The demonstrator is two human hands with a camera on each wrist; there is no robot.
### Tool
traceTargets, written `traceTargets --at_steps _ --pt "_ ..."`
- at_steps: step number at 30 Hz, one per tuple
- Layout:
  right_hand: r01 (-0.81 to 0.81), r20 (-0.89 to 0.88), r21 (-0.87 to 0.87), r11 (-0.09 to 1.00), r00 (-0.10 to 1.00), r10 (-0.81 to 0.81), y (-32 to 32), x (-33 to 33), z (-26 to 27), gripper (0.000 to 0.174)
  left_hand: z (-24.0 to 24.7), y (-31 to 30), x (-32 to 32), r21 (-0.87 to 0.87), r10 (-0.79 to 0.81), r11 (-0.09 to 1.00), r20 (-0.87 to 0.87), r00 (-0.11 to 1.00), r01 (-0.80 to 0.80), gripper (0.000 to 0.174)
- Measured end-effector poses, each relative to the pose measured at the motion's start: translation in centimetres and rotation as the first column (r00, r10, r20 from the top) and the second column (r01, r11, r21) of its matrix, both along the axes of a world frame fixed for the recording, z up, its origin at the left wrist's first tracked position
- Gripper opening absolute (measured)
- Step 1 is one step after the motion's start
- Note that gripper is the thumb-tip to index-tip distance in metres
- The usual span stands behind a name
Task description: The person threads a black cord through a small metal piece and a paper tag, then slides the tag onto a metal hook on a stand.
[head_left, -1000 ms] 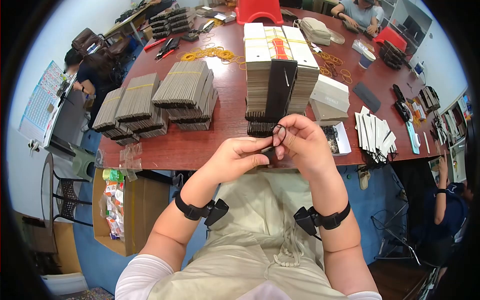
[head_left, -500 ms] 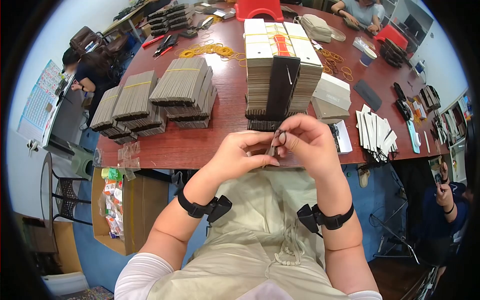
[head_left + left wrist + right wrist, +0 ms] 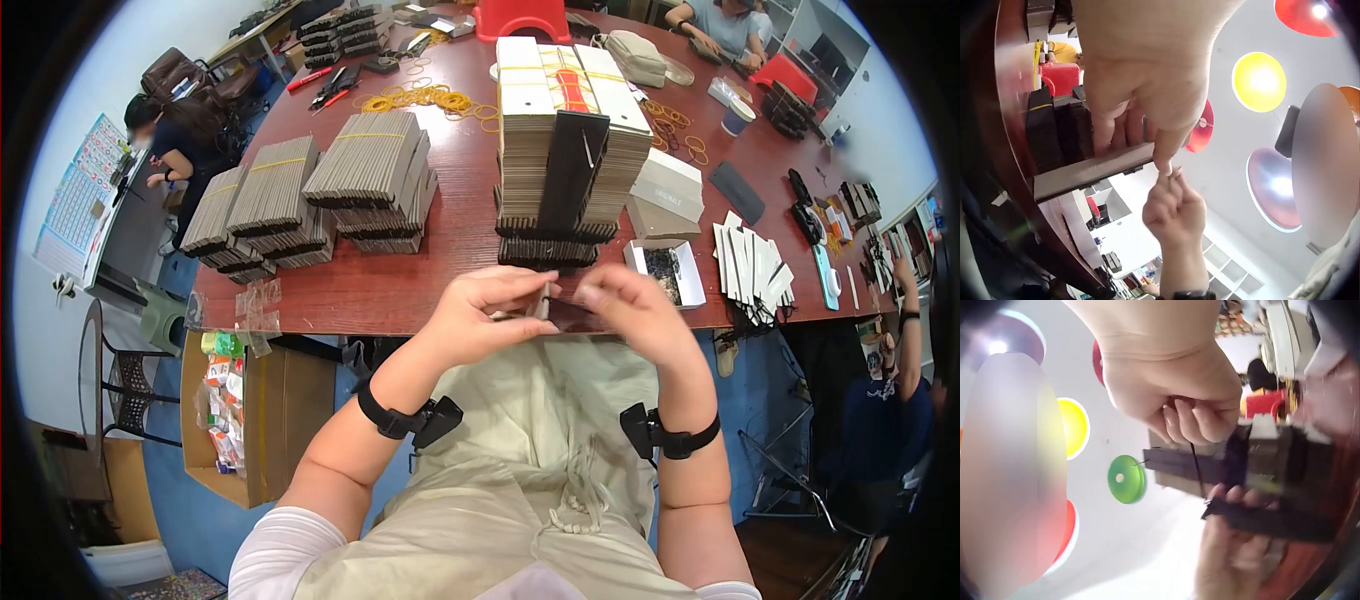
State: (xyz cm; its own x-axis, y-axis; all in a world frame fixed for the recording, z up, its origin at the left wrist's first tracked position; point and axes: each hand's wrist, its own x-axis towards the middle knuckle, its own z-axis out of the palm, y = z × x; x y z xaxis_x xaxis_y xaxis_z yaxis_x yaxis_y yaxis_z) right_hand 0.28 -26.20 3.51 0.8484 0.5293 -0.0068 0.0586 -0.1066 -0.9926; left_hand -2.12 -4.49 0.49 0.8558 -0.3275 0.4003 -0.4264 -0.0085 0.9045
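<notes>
Both hands are up at the near edge of the table (image 3: 400, 290). The left hand (image 3: 488, 312) grips a dark card (image 3: 572, 316), fingers curled round its end. The right hand (image 3: 628, 312), just beside it, pinches a thin black cord (image 3: 1195, 464) that runs down to the card. The card is level between the two hands, in front of the tall stack (image 3: 560, 140), and a small white box (image 3: 668, 272) sits near the right hand.
</notes>
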Motion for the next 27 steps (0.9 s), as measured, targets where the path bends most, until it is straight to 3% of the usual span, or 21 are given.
traceTargets --at_steps 1,2,3,5,6,10,13,14,15,17,19,21,23,25,27 --pt "-0.018 0.030 -0.118 0.993 0.999 0.022 0.2 -0.4 0.2 0.020 0.0 0.0 -0.1 0.108 0.004 0.994 0.103 0.995 -0.016 0.047" --pt "-0.028 0.006 -0.158 0.987 1.000 0.029 0.1 -0.6 0.5 0.021 -0.2 -0.5 -0.2 -0.026 0.014 1.000 0.026 1.000 -0.013 0.047" --pt "-0.036 -0.016 -0.197 0.980 0.999 0.034 0.0 -0.6 0.9 0.022 -0.2 -0.4 -0.2 0.035 0.020 0.999 0.081 0.997 -0.023 0.049" --pt "-0.072 0.021 0.007 0.997 0.997 0.071 -0.3 -1.1 2.4 0.023 0.1 -0.1 0.0 0.157 0.017 0.986 0.196 0.981 -0.049 0.052" --pt "-0.088 0.040 0.110 0.990 0.996 0.084 -0.5 -1.4 2.8 0.023 0.5 -0.4 -0.3 0.314 0.023 0.939 0.345 0.938 -0.139 0.052" --pt "-0.094 -0.169 0.462 0.882 0.967 0.192 -1.1 -1.3 1.7 0.024 1.8 -1.5 -0.2 0.331 0.005 0.930 0.416 0.909 -0.156 0.054" --pt "0.111 -0.077 -0.007 0.994 0.991 -0.111 -1.2 -1.5 1.9 0.024 1.0 -1.1 -0.2 0.394 0.039 0.897 0.380 0.924 -0.199 0.056" --pt "0.084 0.015 -0.058 0.995 0.996 -0.083 -1.2 -1.3 0.7 0.017 2.0 -1.4 -0.7 0.495 0.036 0.848 0.301 0.953 -0.188 0.065" --pt "0.062 0.065 0.004 0.998 0.996 -0.063 -1.2 -1.7 -0.1 0.014 1.8 -2.1 -0.6 0.466 0.021 0.862 0.361 0.932 -0.200 0.072" --pt "0.097 0.162 -0.217 0.971 0.985 -0.063 -0.9 -2.5 0.5 0.026 1.8 -3.5 -0.8 0.448 -0.017 0.882 0.348 0.937 -0.150 0.071" --pt "0.161 0.241 -0.309 0.937 0.967 -0.087 -2.4 -2.9 1.0 0.026 1.9 -4.6 -0.8 0.452 -0.019 0.876 0.376 0.926 -0.166 0.070" --pt "0.232 0.192 -0.257 0.938 0.964 -0.186 -5.7 -3.1 1.7 0.021 1.6 -4.6 -1.2 0.454 0.039 0.857 0.413 0.910 -0.243 0.066" --pt "0.369 0.068 0.022 0.929 0.927 -0.370 -10.5 -3.2 1.8 0.016 0.4 -4.2 -1.5 0.442 0.137 0.824 0.451 0.882 -0.354 0.060" --pt "0.612 -0.202 0.283 0.738 0.791 -0.578 -15.1 -3.2 1.7 0.012 -0.6 -3.7 -1.6 0.451 0.148 0.824 0.412 0.899 -0.342 0.050" --pt "0.745 -0.242 0.363 0.560 0.656 -0.715 -18.7 -1.7 -0.2 0.016 -1.4 -4.0 -1.3 0.464 0.135 0.826 0.386 0.912 -0.319 0.041"
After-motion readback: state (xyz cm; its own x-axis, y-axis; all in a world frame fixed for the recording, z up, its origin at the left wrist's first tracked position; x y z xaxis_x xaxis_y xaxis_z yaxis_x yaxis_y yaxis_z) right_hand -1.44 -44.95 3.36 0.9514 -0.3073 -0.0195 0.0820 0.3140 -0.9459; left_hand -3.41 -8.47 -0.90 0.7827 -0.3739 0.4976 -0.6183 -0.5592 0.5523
